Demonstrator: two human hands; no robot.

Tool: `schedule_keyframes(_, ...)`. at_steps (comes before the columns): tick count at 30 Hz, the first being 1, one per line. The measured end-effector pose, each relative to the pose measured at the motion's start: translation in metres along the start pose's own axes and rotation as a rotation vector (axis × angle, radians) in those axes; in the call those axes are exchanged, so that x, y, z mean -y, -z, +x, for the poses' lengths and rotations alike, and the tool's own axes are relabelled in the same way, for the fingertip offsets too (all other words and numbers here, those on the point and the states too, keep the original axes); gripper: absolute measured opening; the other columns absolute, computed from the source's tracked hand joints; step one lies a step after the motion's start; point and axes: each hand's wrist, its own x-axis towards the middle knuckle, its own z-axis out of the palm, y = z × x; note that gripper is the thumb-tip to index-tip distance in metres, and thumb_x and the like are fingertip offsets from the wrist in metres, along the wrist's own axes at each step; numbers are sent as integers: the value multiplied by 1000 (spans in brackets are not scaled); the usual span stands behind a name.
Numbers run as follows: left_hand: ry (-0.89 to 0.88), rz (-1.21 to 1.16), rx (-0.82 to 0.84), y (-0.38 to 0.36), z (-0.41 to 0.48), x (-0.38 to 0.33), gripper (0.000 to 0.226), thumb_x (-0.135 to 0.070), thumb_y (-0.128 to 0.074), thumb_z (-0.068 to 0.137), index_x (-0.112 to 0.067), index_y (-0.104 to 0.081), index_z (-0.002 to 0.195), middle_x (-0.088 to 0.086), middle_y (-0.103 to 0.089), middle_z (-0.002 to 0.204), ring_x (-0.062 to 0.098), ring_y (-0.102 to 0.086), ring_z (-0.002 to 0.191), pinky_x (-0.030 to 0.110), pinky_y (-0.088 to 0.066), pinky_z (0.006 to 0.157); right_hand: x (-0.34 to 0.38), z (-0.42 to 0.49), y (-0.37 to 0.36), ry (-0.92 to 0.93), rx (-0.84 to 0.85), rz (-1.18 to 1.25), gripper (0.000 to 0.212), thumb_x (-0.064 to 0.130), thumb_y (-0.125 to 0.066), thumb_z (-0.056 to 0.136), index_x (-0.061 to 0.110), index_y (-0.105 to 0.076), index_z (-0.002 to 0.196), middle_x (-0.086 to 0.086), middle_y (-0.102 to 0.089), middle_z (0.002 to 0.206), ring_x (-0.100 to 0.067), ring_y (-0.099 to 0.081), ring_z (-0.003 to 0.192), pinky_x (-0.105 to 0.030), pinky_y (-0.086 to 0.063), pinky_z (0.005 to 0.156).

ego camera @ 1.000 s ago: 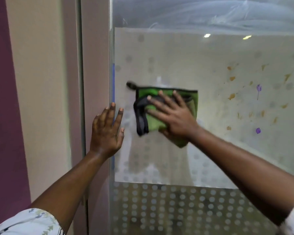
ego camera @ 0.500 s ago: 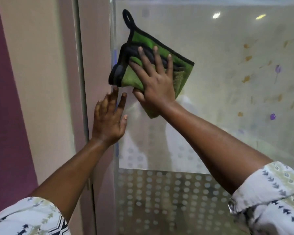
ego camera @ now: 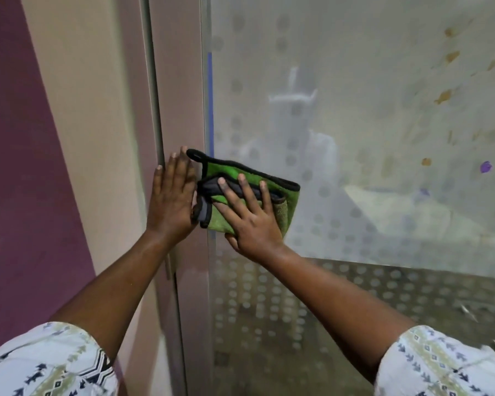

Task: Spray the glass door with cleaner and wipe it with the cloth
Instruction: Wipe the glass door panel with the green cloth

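Observation:
The glass door [ego camera: 355,124] fills the right side of the view, frosted with rows of pale dots. A green cloth [ego camera: 230,170] with black trim and a hanging loop lies flat against the glass at its left edge. My right hand [ego camera: 252,221] presses on the cloth with fingers spread and the thumb tucked below it. My left hand [ego camera: 170,201] rests flat and open on the beige door frame [ego camera: 180,95], touching the cloth's left end. No spray bottle is in view.
A purple wall [ego camera: 20,167] stands at the far left beside a cream strip. Orange and purple marks [ego camera: 485,167] show behind the glass at the right. The lower glass [ego camera: 326,295] carries a denser dotted band.
My right hand swept the cloth up to the top left of the glass, then down along the left edge to beside my left hand. The left hand stayed on the frame.

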Motion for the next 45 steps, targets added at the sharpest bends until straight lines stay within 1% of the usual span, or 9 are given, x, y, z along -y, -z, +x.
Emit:
schedule_keyframes(5,-1,7,17,-2,-20,0,78,-27,-38,95,-11,-7,164,8,0,173,26,-1,160,49,-7,128,41,-77,-24,111,187,81,70,34,-56,85,24,-44,153,-6,-7,174,-39,0,160,-66,1,125)
schedule_keyframes(10,-8,46,29,-4,-25,0,75,-27,-37,99,-11,-2,164,7,5,173,26,1,160,49,-7,129,45,-103,-21,192,286,112,59,22,-47,94,25,-45,152,-3,-15,173,-35,-6,160,-61,-3,127)
schedule_keyframes(16,3,-6,37,1,-19,-8,76,-29,-39,99,-5,-6,163,12,2,172,27,1,160,51,-6,129,2,-61,4,165,137,93,60,19,-54,94,25,-48,153,-2,-28,169,-33,-20,158,-57,-15,127)
schedule_keyframes(21,14,-51,-49,16,18,-28,73,-25,-44,100,-7,-12,163,16,-5,171,30,-6,159,51,-6,128,-49,-13,29,140,-45,21,54,16,-57,97,24,-53,151,-3,-39,164,-35,-29,155,-59,-26,123)
schedule_keyframes(25,-27,-57,-88,29,54,-49,70,-33,-36,100,-9,-15,163,18,-6,171,32,-6,159,50,-2,127,-82,5,47,32,-87,-42,55,18,-52,97,27,-52,151,-3,-38,165,-37,-29,155,-60,-24,123)
schedule_keyframes(28,-69,-66,-124,33,70,-74,69,-32,-37,103,-10,-12,163,16,-4,171,31,-5,159,46,2,127,-103,-4,58,-53,-77,-70,65,31,-58,90,28,-47,154,-3,-34,167,-37,-24,157,-61,-18,125)
schedule_keyframes(32,-148,-73,-144,33,79,-118,71,-29,-41,102,-9,-11,163,17,-6,171,33,-6,159,50,-4,127,-123,-44,63,-141,-68,-95,77,38,-67,83,28,-44,156,-6,-30,169,-39,-20,157,-63,-14,126)
schedule_keyframes(39,-318,-102,-179,20,93,-200,72,-32,-41,101,-9,-14,163,19,-9,170,34,-9,158,55,-12,127,-152,-159,78,-132,109,-108,82,36,-60,76,29,-42,156,-4,-23,171,-39,-16,158,-63,-9,126)
schedule_keyframes(45,-275,-109,-208,3,102,-246,73,-46,-34,104,-13,-9,164,16,-5,171,35,-4,158,57,-9,126,-189,-246,97,-187,251,-164,72,40,-56,74,29,-46,144,-3,-21,170,-38,-16,157,-64,-14,124)
